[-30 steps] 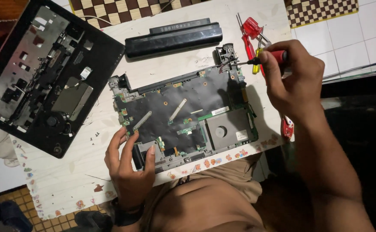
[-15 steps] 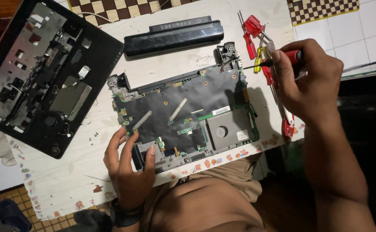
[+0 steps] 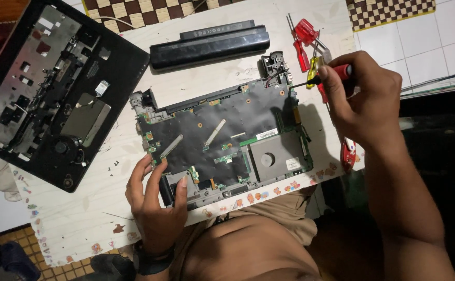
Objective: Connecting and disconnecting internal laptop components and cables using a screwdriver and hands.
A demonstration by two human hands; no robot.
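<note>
An opened laptop base with its dark motherboard exposed lies on a small white table. My left hand rests on the base's near left corner, fingers spread over the edge. My right hand grips a red-handled screwdriver, its thin shaft pointing left at the base's far right corner near the hinge.
A black laptop cover, inside up, lies at the left. A long black battery sits behind the base. Several red and yellow screwdrivers lie at the far right. Small screws are scattered left of the base. White floor tiles are to the right.
My right hand with the screwdriver has shifted slightly right and down from the hinge corner. My left hand has stayed on the near left corner.
</note>
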